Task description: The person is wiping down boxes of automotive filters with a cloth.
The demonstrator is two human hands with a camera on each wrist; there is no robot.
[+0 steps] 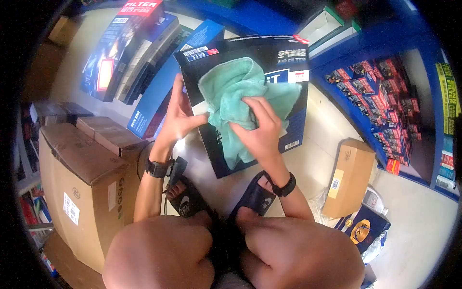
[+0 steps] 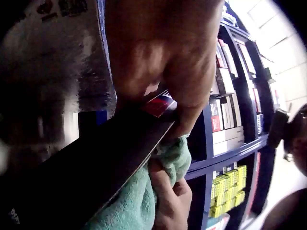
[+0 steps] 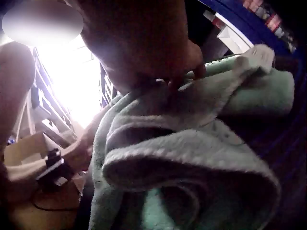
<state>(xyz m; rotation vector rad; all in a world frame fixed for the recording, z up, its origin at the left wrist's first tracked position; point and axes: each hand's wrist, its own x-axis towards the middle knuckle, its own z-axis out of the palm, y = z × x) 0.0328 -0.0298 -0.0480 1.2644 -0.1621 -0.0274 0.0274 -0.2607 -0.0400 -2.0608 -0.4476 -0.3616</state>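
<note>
A dark air-filter box point(image 1: 197, 86) is held up between the knees and the shelves, its printed face towards the head view. My left hand point(image 1: 180, 115) grips its left edge, thumb on the face and fingers behind the side. Over the face lies a crumpled green cloth point(image 1: 236, 91), which my right hand point(image 1: 262, 125) pinches with bent fingers. In the left wrist view the left hand point(image 2: 160, 62) holds the box's edge point(image 2: 129, 143), with the cloth point(image 2: 129, 201) below it. The cloth point(image 3: 192, 153) fills much of the right wrist view, under the right hand point(image 3: 144, 48).
Cardboard cartons point(image 1: 82, 168) stand at the left, and flat filter boxes point(image 1: 139, 67) lean behind. Blue shelves with small red boxes point(image 1: 375, 106) are at the right. A long brown carton point(image 1: 349, 178) and a blue box point(image 1: 363, 229) are on the floor by the right knee.
</note>
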